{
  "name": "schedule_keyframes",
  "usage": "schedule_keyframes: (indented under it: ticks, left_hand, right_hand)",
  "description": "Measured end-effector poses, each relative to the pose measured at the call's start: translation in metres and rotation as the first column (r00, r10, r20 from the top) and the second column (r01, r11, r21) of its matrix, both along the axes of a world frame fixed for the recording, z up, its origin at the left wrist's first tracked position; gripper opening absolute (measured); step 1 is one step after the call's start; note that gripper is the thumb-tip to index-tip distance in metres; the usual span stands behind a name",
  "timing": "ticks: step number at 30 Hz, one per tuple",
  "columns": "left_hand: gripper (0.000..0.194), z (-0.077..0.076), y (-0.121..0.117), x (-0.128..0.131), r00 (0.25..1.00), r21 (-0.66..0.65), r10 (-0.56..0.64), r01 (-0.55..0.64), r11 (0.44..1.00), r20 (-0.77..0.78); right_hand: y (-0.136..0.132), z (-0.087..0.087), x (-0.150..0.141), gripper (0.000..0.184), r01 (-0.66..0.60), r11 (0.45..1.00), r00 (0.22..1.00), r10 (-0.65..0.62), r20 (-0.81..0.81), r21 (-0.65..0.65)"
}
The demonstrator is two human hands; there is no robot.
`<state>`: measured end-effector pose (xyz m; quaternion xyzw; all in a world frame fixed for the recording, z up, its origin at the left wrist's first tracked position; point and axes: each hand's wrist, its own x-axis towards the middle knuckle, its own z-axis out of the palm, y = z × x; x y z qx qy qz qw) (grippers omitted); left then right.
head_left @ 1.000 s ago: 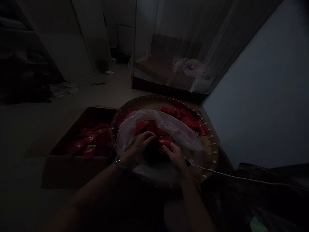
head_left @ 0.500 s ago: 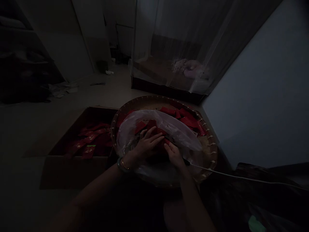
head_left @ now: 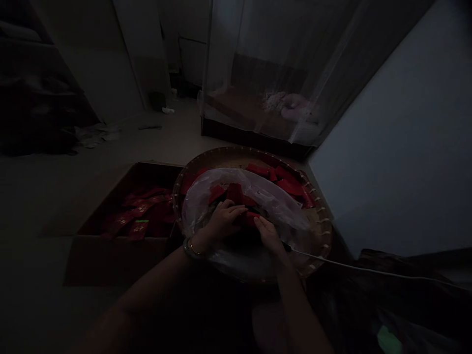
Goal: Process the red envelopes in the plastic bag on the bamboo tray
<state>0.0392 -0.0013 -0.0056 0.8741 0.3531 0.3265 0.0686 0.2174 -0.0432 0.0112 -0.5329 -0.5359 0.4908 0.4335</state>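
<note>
My right hand (head_left: 268,234) is closed, thumb and fingers pinching a small red packet (head_left: 252,216). My left hand (head_left: 224,220), with a bangle and a thin gold-coloured bracelet at the wrist, reaches over the packet's left end. Its fingers are stretched out; the thumb is hidden. Beyond the hands, more red packets (head_left: 234,192) lie in a large clear plastic bag (head_left: 195,194) spread open in a round woven tray (head_left: 324,216). Beside my right wrist shows the black end (head_left: 286,248) of something, joined to a white cable (head_left: 354,268). Darkness hides what lies under my hands.
Left of the tray stands an open cardboard box (head_left: 110,260) with several printed red packets (head_left: 138,228). Loose red packets (head_left: 291,186) lie at the tray's far right. Behind are a netted bed (head_left: 258,105) and, right, a pale wall (head_left: 401,147). A dark heap (head_left: 368,295) sits lower right.
My left hand has drawn its fingers back and closer together, uncovering more of the red packets behind. My right hand stays on its packet, slightly farther right. The view has shifted a little.
</note>
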Motion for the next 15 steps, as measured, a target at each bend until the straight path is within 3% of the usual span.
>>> schedule_keyframes:
  ticks: [3,6,9,12,13,15]
  left_hand:
    - [0.055,-0.004,0.004,0.000,0.995,-0.020,-0.089,0.091,0.996,0.054]
    - [0.051,-0.005,0.004,0.000,0.990,-0.073,-0.084,0.092,0.993,0.111]
    - [0.039,-0.001,0.004,-0.002,0.988,-0.184,0.020,0.009,0.983,0.153]
    - [0.032,0.002,0.007,-0.003,0.959,-0.264,0.184,-0.125,0.957,0.215]
    - [0.033,0.002,0.008,-0.004,0.941,-0.267,0.234,-0.166,0.949,0.244]
    - [0.039,0.002,0.010,-0.005,0.906,-0.243,0.302,-0.234,0.941,0.297]
  right_hand:
    - [0.002,-0.004,-0.006,0.055,0.002,1.000,0.999,-0.003,0.032,0.030]
    - [0.002,0.001,-0.010,0.053,-0.057,0.997,0.996,0.053,0.072,0.054]
    - [0.001,0.014,-0.001,0.045,-0.033,0.990,0.996,0.020,0.091,0.139]
    - [0.002,0.025,0.013,0.042,0.237,0.925,0.947,-0.289,0.143,0.298]
    - [0.004,0.026,0.016,0.039,0.264,0.906,0.912,-0.346,0.221,0.331]
    - [0.008,0.024,0.013,0.032,0.108,0.941,0.842,-0.259,0.474,0.322]
